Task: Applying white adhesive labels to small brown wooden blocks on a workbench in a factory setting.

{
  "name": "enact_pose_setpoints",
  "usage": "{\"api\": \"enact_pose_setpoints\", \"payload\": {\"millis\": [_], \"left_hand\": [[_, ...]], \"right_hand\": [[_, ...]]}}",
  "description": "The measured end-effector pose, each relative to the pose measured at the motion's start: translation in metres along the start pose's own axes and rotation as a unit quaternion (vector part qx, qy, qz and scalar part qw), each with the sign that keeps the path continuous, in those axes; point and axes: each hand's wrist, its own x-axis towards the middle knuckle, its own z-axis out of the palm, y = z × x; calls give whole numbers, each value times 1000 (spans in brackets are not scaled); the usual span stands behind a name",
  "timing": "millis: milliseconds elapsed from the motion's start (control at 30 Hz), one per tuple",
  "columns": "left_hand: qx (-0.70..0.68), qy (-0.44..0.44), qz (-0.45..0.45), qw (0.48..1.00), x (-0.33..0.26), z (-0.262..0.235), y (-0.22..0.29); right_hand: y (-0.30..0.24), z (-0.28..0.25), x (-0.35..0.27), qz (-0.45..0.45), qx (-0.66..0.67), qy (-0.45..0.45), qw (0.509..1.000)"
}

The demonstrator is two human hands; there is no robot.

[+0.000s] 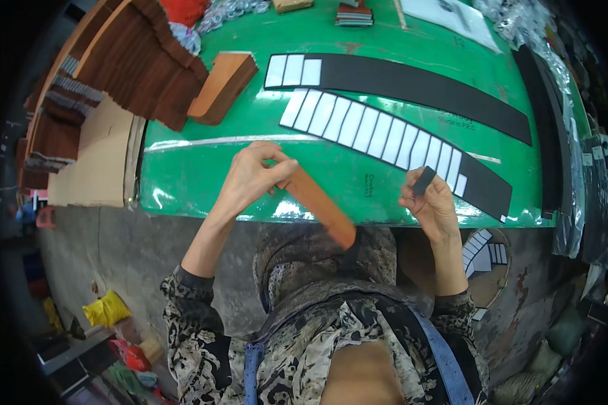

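Note:
My left hand (253, 177) pinches one end of a brown leather-like strip (321, 208), which slants down to the right past the table's front edge; its lower end is slightly blurred. Between the thumb and fingers of my right hand (434, 210) is a small dark rectangular piece (423, 181). Beyond that hand lies a black strip (483, 189) covered along most of its length by white rectangles (365, 131). Farther back, another black strip (412, 84) carries 3 white rectangles at its left end. A short stack of brown strips (223, 88) lies beyond my left hand.
A green-covered table (203, 179) spans the view. Large stacks of brown pieces (142, 61) and cardboard (91, 158) occupy its left side. Long black strips (547, 135) and clear plastic (523, 20) line the right. Below, a round container (491, 287) holds white-and-dark pieces.

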Motion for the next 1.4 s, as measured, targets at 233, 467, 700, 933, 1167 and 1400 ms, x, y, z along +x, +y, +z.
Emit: {"api": "enact_pose_setpoints", "payload": {"millis": [233, 467, 700, 933, 1167, 1400], "left_hand": [[-204, 90, 35, 974, -18, 21, -63], [305, 386, 232, 839, -30, 62, -50], [349, 343, 333, 806, -35, 133, -64], [327, 370, 330, 805, -26, 144, -83], [306, 379, 352, 799, -20, 147, -94], [290, 381, 365, 799, -17, 149, -99]], "right_hand": [[48, 17, 8, 52, 43, 21, 997], [60, 19, 10, 26, 24, 83, 996], [60, 28, 1, 30, -35, 90, 995], [47, 42, -8, 1, -246, 170, 954], [36, 57, -5, -149, -721, 48, 675], [40, 60, 0, -156, -751, 22, 641]]}}
